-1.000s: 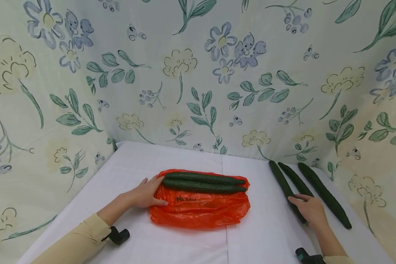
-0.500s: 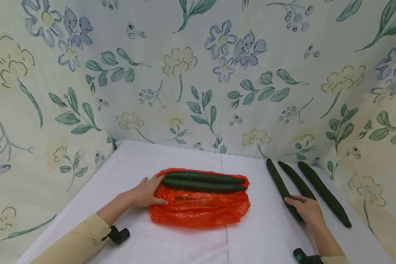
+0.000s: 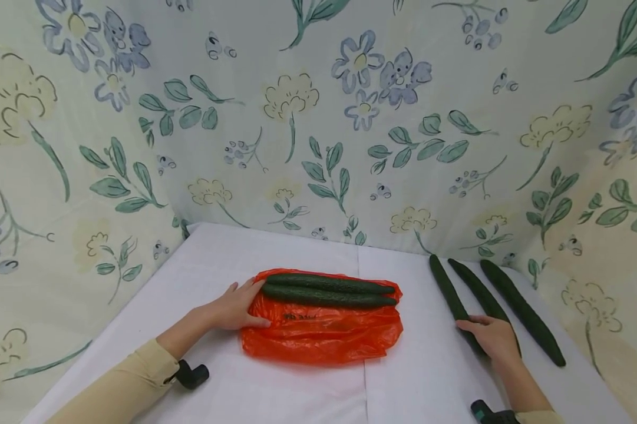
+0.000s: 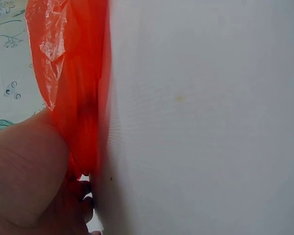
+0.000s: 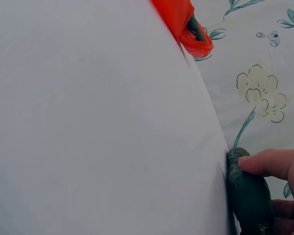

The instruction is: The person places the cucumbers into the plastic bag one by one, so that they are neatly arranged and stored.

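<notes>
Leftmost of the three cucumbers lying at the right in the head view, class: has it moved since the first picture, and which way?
Yes: the leftmost cucumber has shifted slightly left, towards the white cloth's middle line.

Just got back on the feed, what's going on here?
A person's left hand rests against the left end of a red plastic bag. Two cucumbers lie side by side on or in it; I can't tell which. The right hand grips another cucumber, the nearest to the bag of three at the table's right. The other two lie beside it, not bagged.
</notes>
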A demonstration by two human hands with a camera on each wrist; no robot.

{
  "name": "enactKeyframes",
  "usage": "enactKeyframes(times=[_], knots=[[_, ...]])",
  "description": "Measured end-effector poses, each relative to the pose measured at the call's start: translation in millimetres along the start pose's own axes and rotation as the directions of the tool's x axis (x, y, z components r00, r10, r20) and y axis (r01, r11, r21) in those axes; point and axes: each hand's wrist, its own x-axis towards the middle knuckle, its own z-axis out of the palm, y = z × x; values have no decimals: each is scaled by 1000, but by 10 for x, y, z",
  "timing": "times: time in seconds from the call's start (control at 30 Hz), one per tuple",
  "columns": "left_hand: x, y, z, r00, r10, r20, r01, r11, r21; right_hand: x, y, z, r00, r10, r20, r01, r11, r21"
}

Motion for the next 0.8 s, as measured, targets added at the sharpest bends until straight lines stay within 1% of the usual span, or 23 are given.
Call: enactKeyframes(times=[0.23,0.37,0.57,0.7,0.8], knots=[[22,5,-16,1000,9,-13,-9,1000,-1,36,-9,-5,1000,-14,-17,15,1000,23],[17,26,-27,1000,6,-9,-6,1000,-3,40,-9,-26,1000,-24,-15,25,999,40],[18,26,-21,1000,6,-8,-6,1000,4,35,-34,-69,999,-37,9,36,995,88],[9,19,-15,1000,0,-4,0,1000,-2,30,-61,-93,997,-65,34,62,994,87],[-4,14,-13,1000,-3,0,3,1000,-5,23,-89,-111,995,-83,58,79,995,68]])
